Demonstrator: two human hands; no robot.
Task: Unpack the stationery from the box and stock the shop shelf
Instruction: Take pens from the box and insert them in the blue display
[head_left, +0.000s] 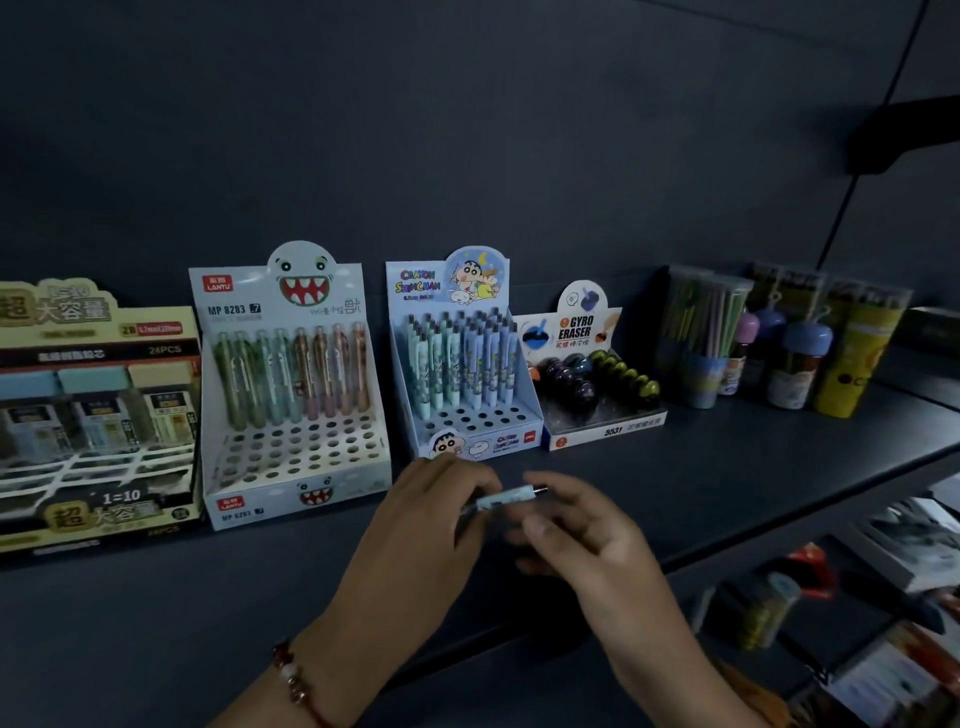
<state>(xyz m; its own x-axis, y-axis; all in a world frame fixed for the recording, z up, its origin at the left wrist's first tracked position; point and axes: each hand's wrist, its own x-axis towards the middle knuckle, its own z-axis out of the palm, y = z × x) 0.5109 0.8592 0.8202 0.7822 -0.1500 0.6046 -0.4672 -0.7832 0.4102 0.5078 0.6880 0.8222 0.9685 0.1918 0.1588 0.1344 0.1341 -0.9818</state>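
Both hands hold one pen (511, 498) just in front of the blue box (462, 364), likely to stand it in a free hole. The left hand (436, 512) has its grip pinched on one end, and the right hand (576, 525) has its fingers curled round the other.

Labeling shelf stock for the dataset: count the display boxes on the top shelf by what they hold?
Pen display boxes: 2, monster box and cartoon box
Lead refill box: 1
Gyro eraser box: 1
Total: 4
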